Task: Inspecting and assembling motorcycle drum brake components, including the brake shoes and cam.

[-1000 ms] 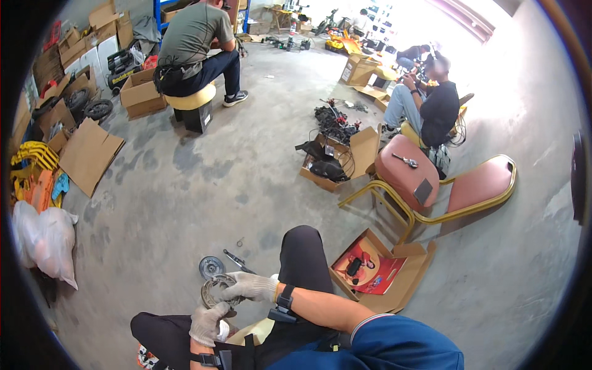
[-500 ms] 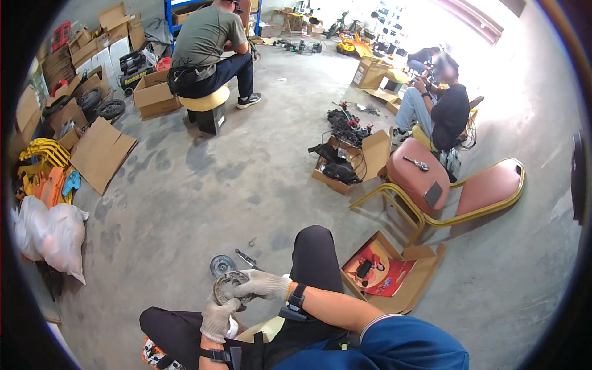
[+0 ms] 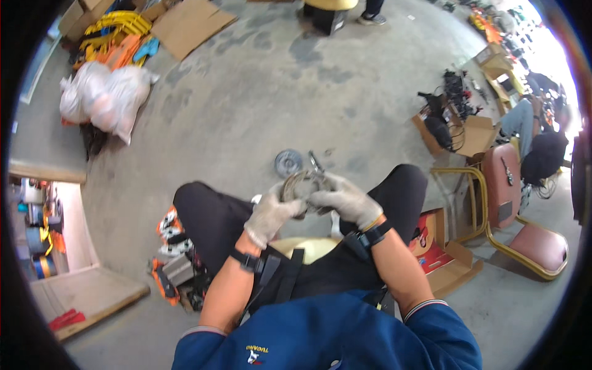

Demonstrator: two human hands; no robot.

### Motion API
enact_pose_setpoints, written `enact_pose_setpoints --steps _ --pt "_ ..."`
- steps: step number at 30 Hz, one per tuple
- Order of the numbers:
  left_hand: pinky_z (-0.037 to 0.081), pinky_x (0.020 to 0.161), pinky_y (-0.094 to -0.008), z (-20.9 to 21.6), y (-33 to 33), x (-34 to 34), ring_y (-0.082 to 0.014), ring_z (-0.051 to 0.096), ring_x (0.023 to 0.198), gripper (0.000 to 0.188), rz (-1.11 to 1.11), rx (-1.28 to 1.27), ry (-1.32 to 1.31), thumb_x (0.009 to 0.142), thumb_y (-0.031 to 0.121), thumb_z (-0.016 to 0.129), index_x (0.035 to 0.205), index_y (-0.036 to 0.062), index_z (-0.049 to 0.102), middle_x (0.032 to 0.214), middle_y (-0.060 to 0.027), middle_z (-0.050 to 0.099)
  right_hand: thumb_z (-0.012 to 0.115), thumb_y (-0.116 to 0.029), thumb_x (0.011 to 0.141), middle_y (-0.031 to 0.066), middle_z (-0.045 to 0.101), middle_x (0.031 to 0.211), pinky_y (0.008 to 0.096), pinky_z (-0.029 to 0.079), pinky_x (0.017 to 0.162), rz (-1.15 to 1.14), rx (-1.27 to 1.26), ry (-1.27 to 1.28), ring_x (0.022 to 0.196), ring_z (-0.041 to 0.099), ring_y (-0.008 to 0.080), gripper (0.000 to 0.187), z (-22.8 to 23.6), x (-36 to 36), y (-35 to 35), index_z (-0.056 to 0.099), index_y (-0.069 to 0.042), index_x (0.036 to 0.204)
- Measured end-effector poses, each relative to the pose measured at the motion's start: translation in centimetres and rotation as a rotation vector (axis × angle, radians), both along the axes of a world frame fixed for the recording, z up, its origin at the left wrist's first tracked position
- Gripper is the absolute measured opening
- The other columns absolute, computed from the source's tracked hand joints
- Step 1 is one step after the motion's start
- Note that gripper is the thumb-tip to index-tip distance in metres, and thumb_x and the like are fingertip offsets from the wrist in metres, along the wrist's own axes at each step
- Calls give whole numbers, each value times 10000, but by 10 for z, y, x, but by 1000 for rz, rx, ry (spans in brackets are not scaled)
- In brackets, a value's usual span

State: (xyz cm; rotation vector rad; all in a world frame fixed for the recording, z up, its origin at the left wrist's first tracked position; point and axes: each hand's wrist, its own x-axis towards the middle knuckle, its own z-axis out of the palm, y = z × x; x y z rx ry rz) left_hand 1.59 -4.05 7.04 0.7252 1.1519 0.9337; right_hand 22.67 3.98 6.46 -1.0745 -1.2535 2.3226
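Observation:
In front of my lap I hold a round, ring-shaped metal part [image 3: 297, 185], dull grey and hollow in the middle. My left hand [image 3: 270, 217], in a pale work glove, is closed on its left and near side. The gloved right hand [image 3: 348, 200] grips the right side, its fingers reaching toward the middle. Some of the fingertips are blurred or hidden by the part. Just beyond lies a grey metal disc [image 3: 288, 162] on the concrete floor. Beside the disc is a slim dark tool [image 3: 316, 161], partly hidden behind the ring, and a small loose ring [image 3: 329, 152].
By my left knee lie orange and grey power tools [image 3: 176, 271]. An open cardboard box [image 3: 459, 262] with a red sheet sits right, near a gold-framed chair [image 3: 501, 179]. White plastic bags [image 3: 111, 98] stand far left. A person [image 3: 542, 139] sits at the far right.
My view has tipped down and swung left, so the hands appear nearer the middle. Both hands still hold the ring-shaped part, and the left has shifted along its near side.

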Motion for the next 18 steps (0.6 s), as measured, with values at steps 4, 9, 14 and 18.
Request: enact_pose_setpoints --steps 4,9,14,18 --pt "576 831 -339 -12 -4 -5 -170 683 924 559 17 9 -59 922 174 750 1407 -40 570 1059 -80 694 744 -116 915 93 656 1096 341 639 813 -49 -42 56 932 698 180 634 3 2 6 481 73 1460" --pt "551 948 -333 -24 -10 -9 -176 653 1073 548 59 -15 -111 926 98 749 1423 -39 562 1213 -94 681 740 -126 921 122 649 1129 363 650 844 -98 -114 65 968 702 200 569 -1 6 -5 509 79 1400" --pt "527 1040 -347 -21 -10 -9 -199 643 1183 605 28 2 -207 928 101 770 1470 -26 534 1276 -96 678 742 -197 955 120 682 1092 330 614 850 -158 -10 26 943 704 170 512 -1 10 -19 558 69 1351" --pt "522 1059 -355 -21 -10 -11 -195 641 1197 658 3 -4 -298 894 72 791 1484 -22 515 1319 -95 657 750 -234 964 113 698 1101 299 575 856 -138 1 31 965 692 154 475 2 10 -19 596 57 1307"
